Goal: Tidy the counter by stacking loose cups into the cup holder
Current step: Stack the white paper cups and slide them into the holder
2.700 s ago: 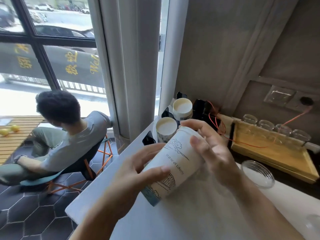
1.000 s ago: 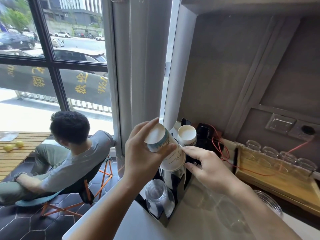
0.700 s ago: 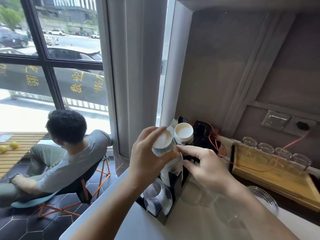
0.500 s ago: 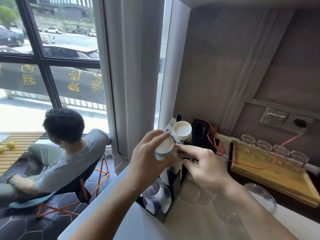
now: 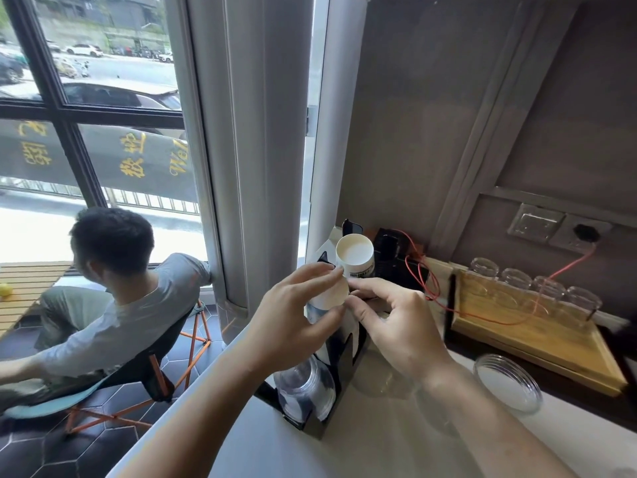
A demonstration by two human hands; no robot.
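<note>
Our left hand [image 5: 293,322] grips a white paper cup [image 5: 329,294] upside down, thumb and fingers wrapped round its base, over the middle slot of the black cup holder [image 5: 341,353]. Our right hand [image 5: 396,322] pinches the same cup from the other side with its fingertips [image 5: 355,286]. Both hands cover most of the cup, so we cannot tell how far it sits on the stack beneath. Only a pale strip of that stack shows below the left thumb.

In the holder's far slot a second paper cup stack [image 5: 355,255] stands base up, clear of the hands. The near slot holds clear plastic cups [image 5: 305,388], partly behind our left wrist. The holder's lower edge meets the white counter [image 5: 344,457].

To the right, a clear round lid [image 5: 506,382] lies on the counter. Beyond it a wooden tray [image 5: 544,336] carries a row of glass jars [image 5: 534,288], with a red wire [image 5: 431,288] running across. Faint clear shapes under our right forearm are hard to make out. Left, past the window pillar [image 5: 248,150], a seated person [image 5: 113,288] faces away.
</note>
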